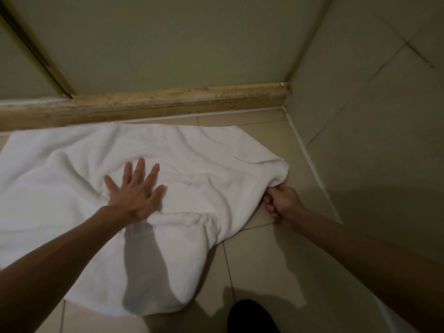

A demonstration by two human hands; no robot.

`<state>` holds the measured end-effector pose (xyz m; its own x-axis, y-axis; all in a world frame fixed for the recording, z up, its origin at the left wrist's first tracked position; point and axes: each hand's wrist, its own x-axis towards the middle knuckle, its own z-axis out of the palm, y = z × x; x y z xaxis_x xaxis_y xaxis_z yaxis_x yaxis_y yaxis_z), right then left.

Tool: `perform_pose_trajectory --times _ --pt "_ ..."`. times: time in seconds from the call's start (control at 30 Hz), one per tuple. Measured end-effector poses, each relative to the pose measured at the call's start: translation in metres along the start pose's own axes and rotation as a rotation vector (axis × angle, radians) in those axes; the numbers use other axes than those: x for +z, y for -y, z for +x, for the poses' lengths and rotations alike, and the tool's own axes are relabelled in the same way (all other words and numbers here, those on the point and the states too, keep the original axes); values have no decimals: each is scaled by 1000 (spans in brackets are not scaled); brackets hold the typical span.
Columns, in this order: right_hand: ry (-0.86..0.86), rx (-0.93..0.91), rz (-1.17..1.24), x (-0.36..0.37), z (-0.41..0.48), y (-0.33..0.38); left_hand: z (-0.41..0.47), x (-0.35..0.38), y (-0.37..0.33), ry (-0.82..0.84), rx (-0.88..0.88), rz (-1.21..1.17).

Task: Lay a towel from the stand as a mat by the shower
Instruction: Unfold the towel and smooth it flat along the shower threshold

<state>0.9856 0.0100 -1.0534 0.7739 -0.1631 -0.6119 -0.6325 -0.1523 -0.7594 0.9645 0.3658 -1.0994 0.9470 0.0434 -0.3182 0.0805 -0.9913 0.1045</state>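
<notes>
A white towel [79, 183] lies spread and wrinkled on the tiled floor, its far edge along the tan stone kerb [153, 104] of the shower. My left hand [135, 191] rests flat on the middle of the towel, fingers spread. My right hand [281, 200] is closed on the towel's right edge, where the cloth is bunched and lifted a little off the floor. The towel's near right corner is folded over on itself.
The shower's glass panel [168, 44] rises behind the kerb, with a gold frame post [36, 51] at the left. A tiled wall [374, 116] closes the right side. Bare floor tiles [276, 260] lie to the right of the towel. Something dark [249, 318] sits at the bottom edge.
</notes>
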Motion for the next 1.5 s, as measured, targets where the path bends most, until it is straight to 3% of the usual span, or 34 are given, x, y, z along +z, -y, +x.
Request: perform_pose_trajectory --times 0.2,0.37,0.7,1.07,1.27,1.5 --pt "-164 -157 -57 2 10 5 -2 -3 0 5 0 2" --pt "-177 -225 -191 -26 17 10 -3 -4 -1 9 0 -5" --pt "-184 -271 -570 -80 29 38 -2 -1 3 -10 19 1" --pt "-243 -179 -597 -60 30 15 -4 -11 -11 -16 56 -18" --pt "-321 -367 -848 -48 31 39 3 -21 -58 -38 189 -33" --pt "-250 -790 -1350 -8 43 75 26 -25 -97 -49 310 -17"
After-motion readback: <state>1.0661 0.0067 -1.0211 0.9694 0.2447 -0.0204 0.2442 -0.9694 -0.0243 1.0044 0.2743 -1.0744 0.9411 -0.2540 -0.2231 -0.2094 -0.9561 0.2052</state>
